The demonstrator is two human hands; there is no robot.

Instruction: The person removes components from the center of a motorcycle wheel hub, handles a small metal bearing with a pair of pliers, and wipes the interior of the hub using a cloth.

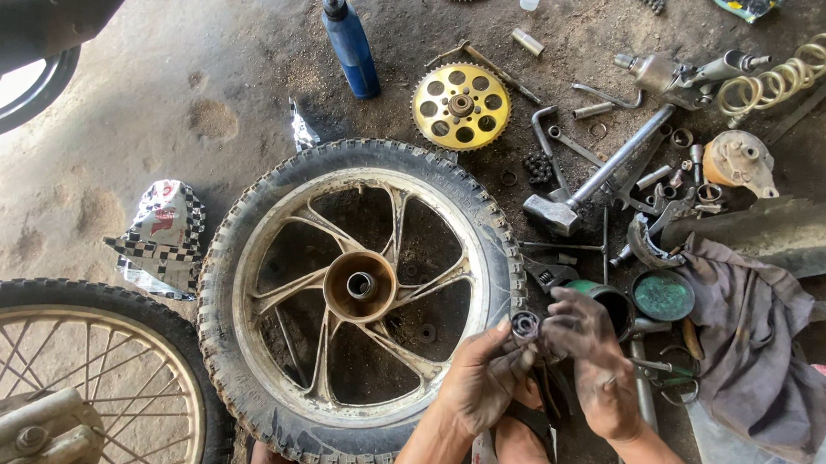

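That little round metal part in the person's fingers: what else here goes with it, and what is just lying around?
In hand:
- left hand holding the small bearing
- right hand beside it, greasy
- open grease tin and its green lid
- alloy wheel alongside

Lying about:
- gold sprocket
- blue bottle
- hammer
- grey rag
- spoked wheel

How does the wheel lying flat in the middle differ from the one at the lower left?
The middle wheel has a few thick cast spokes; the lower-left wheel has many thin wire spokes. The middle one shows whole, the other is cut by the frame edge. Both wear knobby black tyres and lie on the dirt floor.
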